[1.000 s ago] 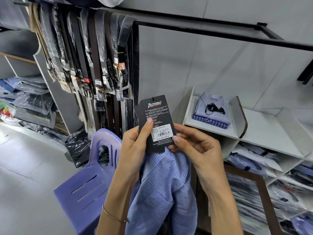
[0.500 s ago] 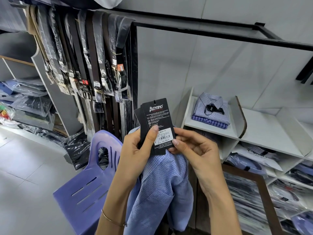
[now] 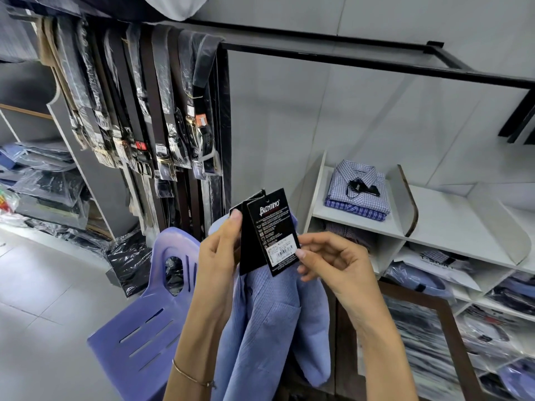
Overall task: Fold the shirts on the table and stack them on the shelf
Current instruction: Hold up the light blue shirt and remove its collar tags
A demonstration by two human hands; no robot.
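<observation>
Both hands hold up the blue shirt (image 3: 269, 322), the left grip (image 3: 221, 250) and right grip (image 3: 327, 260) each pinching its black hang tags (image 3: 267, 233).

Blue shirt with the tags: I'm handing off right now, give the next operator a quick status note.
Left hand: pinches the plain black tag.
Right hand: pinches the printed hang tag at its lower edge.
Blue shirt: unfolded, hangs below both hands in front of the purple chair.
Done: folded checked shirts stacked on the top shelf.
Left: fold this shirt, add it to that stack.
</observation>
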